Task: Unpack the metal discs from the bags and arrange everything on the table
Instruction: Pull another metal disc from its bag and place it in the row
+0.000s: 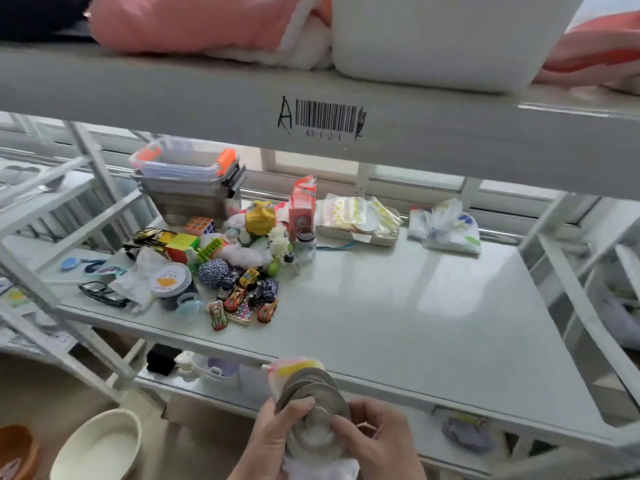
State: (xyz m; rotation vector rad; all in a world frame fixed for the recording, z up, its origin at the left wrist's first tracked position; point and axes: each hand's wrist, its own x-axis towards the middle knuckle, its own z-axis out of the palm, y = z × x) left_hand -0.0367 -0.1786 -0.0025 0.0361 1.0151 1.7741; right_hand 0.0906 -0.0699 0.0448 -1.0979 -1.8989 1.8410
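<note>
Fanning apart, the metal discs (313, 403) are pinched between left hand (273, 441) and right hand (377, 441), seemingly for separating above the table (398, 306).

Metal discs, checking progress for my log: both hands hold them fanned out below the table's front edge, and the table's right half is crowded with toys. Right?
Not quite. The head view shows the toy pile on the table's left half. Both hands, left and right, do hold the metal discs.

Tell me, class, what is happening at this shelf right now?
A person holds a fanned stack of metal discs in both hands, left hand and right hand, at the front edge of the table. A plastic bag clings behind the discs. Toy cars and clutter fill the table's left side.
</note>
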